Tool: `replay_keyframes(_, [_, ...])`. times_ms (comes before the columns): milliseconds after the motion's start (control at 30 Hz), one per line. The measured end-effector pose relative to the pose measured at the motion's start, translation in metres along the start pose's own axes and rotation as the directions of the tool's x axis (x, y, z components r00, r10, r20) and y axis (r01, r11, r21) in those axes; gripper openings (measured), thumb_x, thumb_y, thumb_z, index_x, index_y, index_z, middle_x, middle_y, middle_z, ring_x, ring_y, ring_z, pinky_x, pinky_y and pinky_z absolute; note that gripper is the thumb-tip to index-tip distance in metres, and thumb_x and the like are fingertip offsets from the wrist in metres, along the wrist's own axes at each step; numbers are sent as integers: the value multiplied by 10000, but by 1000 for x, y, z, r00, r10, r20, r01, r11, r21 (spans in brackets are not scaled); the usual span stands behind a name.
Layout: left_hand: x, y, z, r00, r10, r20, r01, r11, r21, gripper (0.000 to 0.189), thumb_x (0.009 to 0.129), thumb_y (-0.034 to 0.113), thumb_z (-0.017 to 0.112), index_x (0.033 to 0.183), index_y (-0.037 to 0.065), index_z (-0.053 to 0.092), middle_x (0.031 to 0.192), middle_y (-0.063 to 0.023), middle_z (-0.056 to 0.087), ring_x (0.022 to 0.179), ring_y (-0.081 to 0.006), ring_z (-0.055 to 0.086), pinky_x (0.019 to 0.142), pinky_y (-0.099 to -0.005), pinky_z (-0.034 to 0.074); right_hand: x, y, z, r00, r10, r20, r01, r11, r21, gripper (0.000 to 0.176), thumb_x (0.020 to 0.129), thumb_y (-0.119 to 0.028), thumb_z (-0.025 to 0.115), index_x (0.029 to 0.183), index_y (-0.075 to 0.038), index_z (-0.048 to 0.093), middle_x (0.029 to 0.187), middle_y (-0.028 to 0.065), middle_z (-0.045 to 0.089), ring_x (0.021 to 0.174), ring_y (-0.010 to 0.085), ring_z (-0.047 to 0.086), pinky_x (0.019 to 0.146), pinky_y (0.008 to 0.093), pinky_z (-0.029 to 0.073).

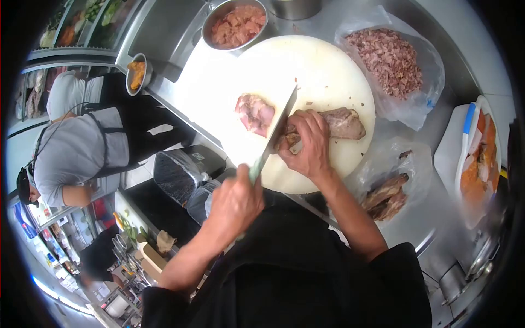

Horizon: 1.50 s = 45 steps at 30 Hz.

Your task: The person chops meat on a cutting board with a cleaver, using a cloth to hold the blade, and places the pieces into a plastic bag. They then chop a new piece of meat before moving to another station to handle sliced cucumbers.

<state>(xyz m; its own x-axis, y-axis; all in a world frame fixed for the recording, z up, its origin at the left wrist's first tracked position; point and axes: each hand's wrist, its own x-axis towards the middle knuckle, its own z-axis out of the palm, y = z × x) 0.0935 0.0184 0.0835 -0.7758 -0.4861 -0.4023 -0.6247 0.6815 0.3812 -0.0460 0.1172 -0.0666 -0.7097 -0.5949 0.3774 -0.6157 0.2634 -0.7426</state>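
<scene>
My left hand [236, 198] is closed around the light green handle of a knife [281, 120]. The blade slants up and to the right across a round white cutting board [339, 65]. Just right of the blade, my right hand [307, 139] grips a piece of cooked-looking meat [290, 139], its fingers bent over it and close to the blade. A larger brownish chunk of meat [344, 123] lies beside those fingers on the right. Left of the blade rests a pinkish piece of meat [255, 115] under bright glare. Small scraps dot the board.
Behind the board are a metal bowl of raw meat chunks [238, 26] and a plastic bag of diced meat [384, 63]. Another bag with meat strips [385, 197] lies right, near a container of orange food [478, 156]. A small bowl [138, 74] stands left; a person in grey [82, 145] is beyond.
</scene>
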Motion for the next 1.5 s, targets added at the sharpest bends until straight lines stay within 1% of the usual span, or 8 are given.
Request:
replay_keyframes(467, [42,-10,36,991,96,-96,-94,995,22,249,943,164,609,955,-51,482,609,-310,605,587,-496,635,537,-560,528,0,-3,4,999,26,-29,-27,999,-39,433,685,-204,710,1078,-51,614,1186,152,606,1185,356,527,1048,492,400])
replay_keyframes(667, [13,-21,41,1000,15,-10,-15,1000,2,260,951,187,596,987,-50,493,614,-331,602,601,-529,627,577,-600,522,0,-5,3,999,34,-31,-35,999,-40,413,702,-218,698,1067,-50,604,1177,159,613,1169,363,536,1036,499,406])
replay_keyframes(900, [126,3,45,949,169,-266,-193,979,-69,294,957,208,582,1011,-80,610,815,-343,649,728,-509,649,635,-537,540,2,0,-1,1000,-7,19,7,1000,17,395,702,-145,715,1058,-39,580,1127,140,608,1139,375,537,1021,488,419])
replay_keyframes(967, [145,-25,45,888,328,-323,-366,929,-63,328,961,215,581,1005,-106,630,850,-335,656,764,-505,650,710,-521,538,-1,0,0,999,-43,1,43,999,33,389,710,-145,714,1059,-42,575,1124,150,603,1133,382,535,1030,485,416])
replay_keyframes(1000, [134,-12,14,981,157,-115,-178,961,-210,360,978,234,562,1030,-117,622,863,-342,662,802,-496,659,773,-508,529,-1,2,0,998,-60,-3,60,998,32,385,714,-143,712,1059,-43,574,1123,154,599,1131,384,534,1034,485,414])
replay_keyframes(1100, [117,-22,-12,990,86,-116,-123,920,-373,377,993,243,545,1037,-125,615,866,-346,663,829,-489,667,765,-500,522,1,0,-5,998,-61,-11,62,998,24,380,720,-137,707,1065,-47,576,1146,172,582,1134,389,530,1046,484,408])
replay_keyframes(1200, [88,-26,-26,975,57,-213,-125,939,-319,347,995,229,544,1000,-111,611,785,-344,649,779,-494,668,708,-505,518,-1,-2,-5,998,-47,-37,47,999,14,383,696,-101,702,1055,-35,587,1149,179,585,1141,393,526,1037,488,412])
replay_keyframes(1500, [9,-10,-1,992,95,-87,-102,992,-73,234,958,154,596,925,-52,491,593,-326,576,588,-536,599,535,-585,491,-2,-1,-6,1000,1,-7,-1,998,66,389,714,-126,732,1067,-36,593,1180,188,563,1151,382,528,1045,481,417])
